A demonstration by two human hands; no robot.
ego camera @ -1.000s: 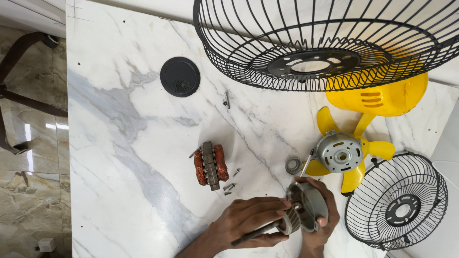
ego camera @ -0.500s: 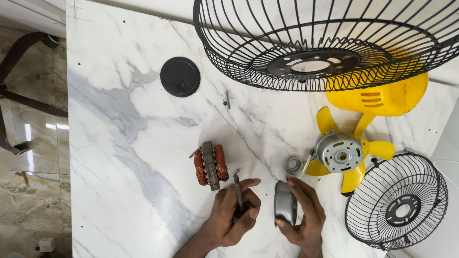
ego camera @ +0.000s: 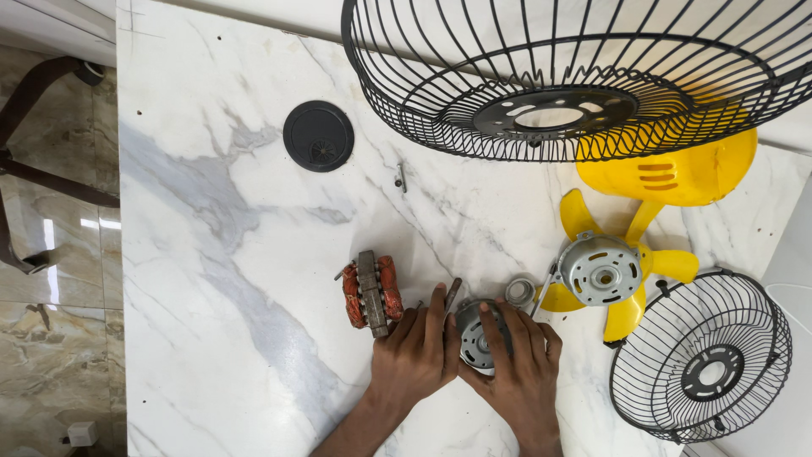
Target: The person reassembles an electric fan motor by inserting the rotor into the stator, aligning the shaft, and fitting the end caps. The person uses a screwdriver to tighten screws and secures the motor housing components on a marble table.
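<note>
My left hand (ego camera: pixel 414 355) and my right hand (ego camera: pixel 520 377) meet low on the white marble table (ego camera: pixel 220 254). Between them sits a round grey metal motor part (ego camera: pixel 476 340). My right hand's fingers curl over it, and my left hand presses against its left side. A thin dark tool (ego camera: pixel 452 293) sticks out past my left fingers. A stator with orange-red copper windings (ego camera: pixel 370 292) lies just left of my left hand. A small grey ring (ego camera: pixel 520 292) rests just above my right hand.
A yellow fan blade (ego camera: pixel 630 313) carries a grey motor cover (ego camera: pixel 600 271) to the right. A small black fan guard (ego camera: pixel 702 355) lies at the far right. A large black guard (ego camera: pixel 575 76) and yellow housing (ego camera: pixel 677 173) sit at the top. A black round cap (ego camera: pixel 318 135) and a screw (ego camera: pixel 400 176) lie further up.
The hands were apart half a second ago, the left holding the thin tool and the right holding the grey part. They have now come together over the grey part, set lower on the table.
</note>
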